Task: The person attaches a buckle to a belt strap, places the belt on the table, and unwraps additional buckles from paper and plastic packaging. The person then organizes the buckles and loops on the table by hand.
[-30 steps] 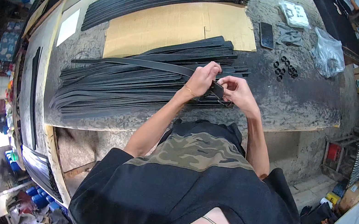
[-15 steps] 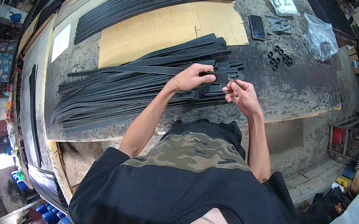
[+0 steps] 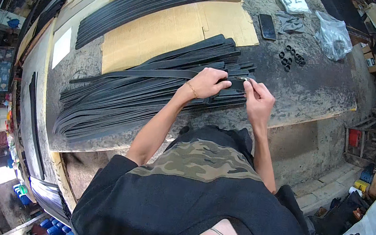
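My left hand (image 3: pixel 206 82) is closed around a black belt strap (image 3: pixel 163 73), its thumb pressed on top near the end. The strap's long tail runs left over a loose heap of black straps (image 3: pixel 112 102) on the worktable. At the strap's right end, my right hand (image 3: pixel 259 99) pinches a small shiny metal piece (image 3: pixel 242 78), which looks like a buckle; the fingers hide part of it. Both hands are close together above the heap's right end. Several small black rings (image 3: pixel 290 60) lie beyond the right hand.
Behind the heap, a flat cardboard sheet (image 3: pixel 162 28) lies before a neat row of black straps (image 3: pixel 160 9). Farther right are a phone (image 3: pixel 267 27), grey gloves (image 3: pixel 290 24), a white packet (image 3: pixel 292 2) and a clear plastic bag (image 3: pixel 333 37). The worktable's edge (image 3: pixel 304 121) runs close to my body.
My right hand has turned over, knuckles now upward, and moved slightly down at the strap's end. The left hand has shifted a little right, still on the strap.
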`<state>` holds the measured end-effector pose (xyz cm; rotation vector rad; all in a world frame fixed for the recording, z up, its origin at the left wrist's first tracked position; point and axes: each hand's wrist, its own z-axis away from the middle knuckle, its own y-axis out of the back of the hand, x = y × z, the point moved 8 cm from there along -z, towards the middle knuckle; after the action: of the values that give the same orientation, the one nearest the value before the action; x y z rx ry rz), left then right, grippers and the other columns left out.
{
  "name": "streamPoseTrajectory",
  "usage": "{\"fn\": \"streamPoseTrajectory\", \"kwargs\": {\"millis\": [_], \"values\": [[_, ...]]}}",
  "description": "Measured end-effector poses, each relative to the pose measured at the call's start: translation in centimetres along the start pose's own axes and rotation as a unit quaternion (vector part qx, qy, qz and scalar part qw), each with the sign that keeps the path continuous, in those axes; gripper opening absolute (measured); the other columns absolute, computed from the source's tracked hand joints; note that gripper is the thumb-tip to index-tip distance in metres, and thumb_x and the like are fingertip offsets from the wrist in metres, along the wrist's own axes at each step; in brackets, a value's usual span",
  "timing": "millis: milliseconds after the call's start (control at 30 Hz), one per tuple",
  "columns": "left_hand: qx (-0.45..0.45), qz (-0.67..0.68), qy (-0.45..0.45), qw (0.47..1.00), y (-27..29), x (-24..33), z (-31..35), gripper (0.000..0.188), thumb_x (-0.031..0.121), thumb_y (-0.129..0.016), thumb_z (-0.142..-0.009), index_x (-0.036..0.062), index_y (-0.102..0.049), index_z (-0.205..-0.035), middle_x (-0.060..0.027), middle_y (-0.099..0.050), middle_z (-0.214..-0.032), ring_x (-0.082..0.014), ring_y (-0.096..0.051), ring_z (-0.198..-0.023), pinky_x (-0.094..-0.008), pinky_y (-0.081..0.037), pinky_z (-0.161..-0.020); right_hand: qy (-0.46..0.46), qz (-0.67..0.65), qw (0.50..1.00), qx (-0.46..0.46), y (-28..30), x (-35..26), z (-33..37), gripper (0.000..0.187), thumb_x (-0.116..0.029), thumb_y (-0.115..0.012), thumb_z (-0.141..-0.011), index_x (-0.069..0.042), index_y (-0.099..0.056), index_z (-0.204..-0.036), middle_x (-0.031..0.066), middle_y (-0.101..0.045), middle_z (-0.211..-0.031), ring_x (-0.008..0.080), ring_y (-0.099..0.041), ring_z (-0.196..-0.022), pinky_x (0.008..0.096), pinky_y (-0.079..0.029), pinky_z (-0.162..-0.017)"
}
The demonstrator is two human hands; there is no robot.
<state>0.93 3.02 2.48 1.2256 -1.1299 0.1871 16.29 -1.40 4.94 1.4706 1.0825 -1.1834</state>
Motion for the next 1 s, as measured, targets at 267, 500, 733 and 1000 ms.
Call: {"fn": "streamPoseTrajectory", "kwargs": {"millis": [267, 500, 733, 1000], "values": [[-0.005, -0.081, 0.080, 0.994, -0.8, 0.4, -0.6, 0.034, 0.031, -0.059, -0.082, -0.0027, -0.062, -0.085, -0.0224, -0.062, -0.078, -0.0394, -0.060, -0.076, -0.0427, -0.047, -0.065, 0.143, 0.155, 0.975, 0.065, -1.5, -1.3, 2.0, 0.018, -0.005, -0.069, -0.079, 0.002, -0.068, -0.095, 0.0093, -0.054, -0.066, 0.0171, -0.054, -0.055, 0.0288, -0.042, -0.051], [-0.160, 0.087, 0.144, 0.973, -2.4, -2.3, -1.6, 0.030, 0.021, -0.058, -0.081, -0.0051, -0.065, -0.093, -0.0092, -0.065, -0.075, -0.0137, -0.057, -0.070, -0.0290, -0.046, -0.065, 0.055, 0.050, 0.997, 0.017, -1.3, 1.1, 0.6, 0.015, -0.007, -0.064, -0.085, 0.004, -0.067, -0.094, 0.0071, -0.056, -0.073, 0.0096, -0.053, -0.061, 0.0240, -0.043, -0.053], [-0.116, 0.121, 0.245, 0.955, -1.1, -3.3, -1.5, 0.033, 0.026, -0.063, -0.073, -0.0050, -0.068, -0.081, -0.0131, -0.059, -0.061, -0.0172, -0.054, -0.055, -0.0331, -0.043, -0.054, 0.124, 0.154, 0.977, -0.086, -3.3, -1.4, 1.0, 0.050, -0.014, -0.074, -0.072, 0.001, -0.055, -0.116, 0.0171, -0.056, -0.106, 0.0335, -0.056, -0.096, 0.0398, -0.046, -0.084], [-0.134, 0.171, 0.220, 0.951, -1.3, -4.9, -1.4, 0.029, 0.018, -0.056, -0.079, -0.0081, -0.065, -0.089, -0.0065, -0.059, -0.073, -0.0126, -0.050, -0.071, -0.0282, -0.043, -0.066, 0.183, 0.188, 0.965, -0.015, -3.9, -1.3, 0.5, 0.031, -0.009, -0.063, -0.082, 0.007, -0.057, -0.109, 0.0214, -0.062, -0.096, 0.0349, -0.060, -0.087, 0.0394, -0.049, -0.075]]}}
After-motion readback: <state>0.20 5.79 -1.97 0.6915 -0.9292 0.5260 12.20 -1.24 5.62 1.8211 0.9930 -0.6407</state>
